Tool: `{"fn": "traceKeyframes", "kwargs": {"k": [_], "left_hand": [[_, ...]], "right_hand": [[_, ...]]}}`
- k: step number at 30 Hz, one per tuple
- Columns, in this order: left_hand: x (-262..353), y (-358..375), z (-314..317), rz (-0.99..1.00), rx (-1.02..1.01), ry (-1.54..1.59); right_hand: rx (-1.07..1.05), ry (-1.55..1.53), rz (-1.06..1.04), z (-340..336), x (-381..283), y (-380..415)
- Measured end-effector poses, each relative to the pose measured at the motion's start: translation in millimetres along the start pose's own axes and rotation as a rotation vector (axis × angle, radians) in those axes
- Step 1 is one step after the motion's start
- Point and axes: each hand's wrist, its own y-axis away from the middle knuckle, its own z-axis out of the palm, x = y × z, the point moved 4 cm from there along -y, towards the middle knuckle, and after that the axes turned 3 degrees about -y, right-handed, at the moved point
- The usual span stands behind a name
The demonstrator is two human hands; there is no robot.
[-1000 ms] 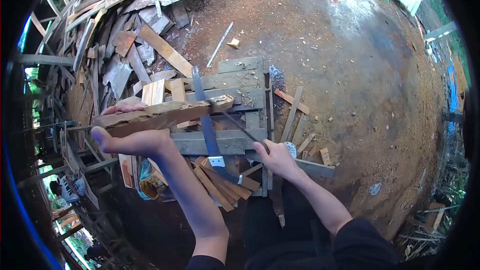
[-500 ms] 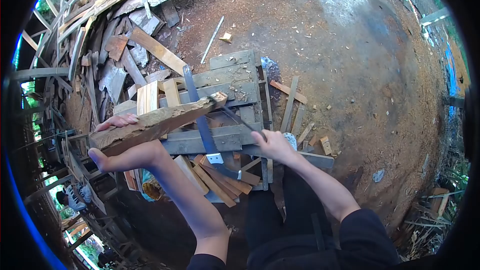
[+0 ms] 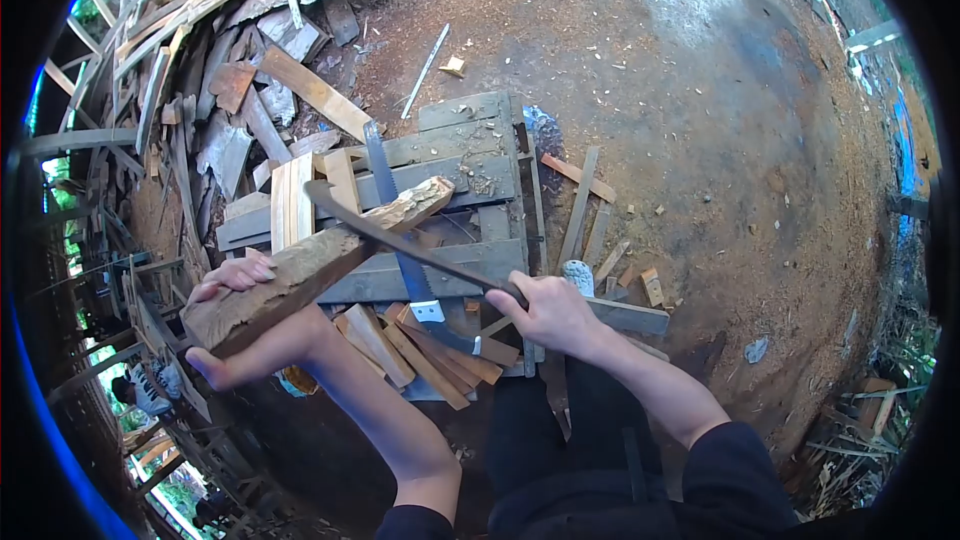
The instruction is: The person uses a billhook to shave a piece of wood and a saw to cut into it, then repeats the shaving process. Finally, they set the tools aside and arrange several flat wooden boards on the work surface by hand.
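Note:
My left hand (image 3: 235,280) grips the lower left end of a thick, rough wooden beam (image 3: 290,285), fingers over the top and thumb beneath. The beam slants up to the right across a plank bench (image 3: 480,258), its far end pale and chipped. In my right hand (image 3: 550,312) is the handle of a long dark blade (image 3: 400,244), which crosses over the beam's middle, tip toward the upper left. A handsaw (image 3: 382,172) with a white-and-dark handle lies on the bench, partly hidden under the beam.
Cut wood pieces (image 3: 430,360) lie along the bench's near side, and pale blocks (image 3: 292,202) stand at its left. A large scrap pile (image 3: 225,90) fills the upper left. Loose sticks (image 3: 580,202) lie on the dirt floor right of the bench.
The blade has swung from the beam's far end to its middle, with its tip farther left. The beam's near end has dipped slightly, and my left hand has moved down with it.

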Motion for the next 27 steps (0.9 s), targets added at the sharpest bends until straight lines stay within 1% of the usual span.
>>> {"fn": "traceKeyframes", "kwargs": {"k": [1,2,3,4,5,6,8,9,10,12,13,14,16,18,19,20,21,22,23,24,25,27], "left_hand": [[2,2,-1,0.001,-0.017,0.058],[2,2,-5,-0.002,-0.014,0.051],[1,2,-10,0.009,0.009,0.019],[1,1,-12,0.030,0.038,-0.005],[3,2,-12,0.043,0.046,-0.004],[4,5,-10,0.029,0.023,0.001],[0,5,-9,0.021,0.019,0.011],[-2,4,-9,0.006,-0.004,0.074],[-2,3,-11,-0.008,-0.031,0.133],[-1,4,-23,-0.003,-0.020,0.124],[-2,2,-26,0.021,-0.015,0.136],[0,3,-29,0.040,-0.002,0.136],[2,10,-29,-0.004,-0.029,0.085],[-1,15,-29,-0.017,-0.084,0.250],[-10,25,-33,-0.185,0.148,0.533],[-13,28,-34,-0.173,0.170,0.562],[-13,35,-31,-0.146,0.110,0.482],[-10,40,-27,-0.103,0.028,0.338],[-12,41,-22,-0.054,-0.046,0.202],[-11,42,-16,-0.016,-0.080,0.105],[-14,39,-14,0.007,-0.081,0.051],[-8,38,-6,0.045,-0.078,0.002]], "right_hand": [[-0.015,-0.046,0.003,6,4,0],[-0.022,-0.049,0.006,18,21,-4],[0.036,-0.044,0.081,31,49,-16],[0.098,-0.032,0.144,30,64,-29],[0.108,-0.051,0.183,22,67,-37],[0.102,-0.056,0.177,20,56,-34],[0.031,-0.012,0.165,4,27,-27],[0.007,-0.002,0.061,6,14,-18],[-0.006,0.000,0.059,11,16,-22],[0.020,-0.027,0.106,24,32,-30],[0.095,0.019,0.138,27,54,-46],[0.084,0.007,0.250,29,76,-65],[0.076,0.093,0.280,26,84,-76],[0.059,0.090,0.247,25,87,-77],[0.089,0.109,0.235,23,84,-75],[0.109,0.139,0.220,22,83,-76],[0.120,0.085,0.192,21,79,-77],[0.113,0.072,0.170,18,75,-80],[0.074,0.122,0.224,25,103,-93],[0.147,0.115,0.148,21,93,-92],[0.111,0.157,0.150,19,90,-93],[0.120,0.124,0.043,19,79,-84]]}}
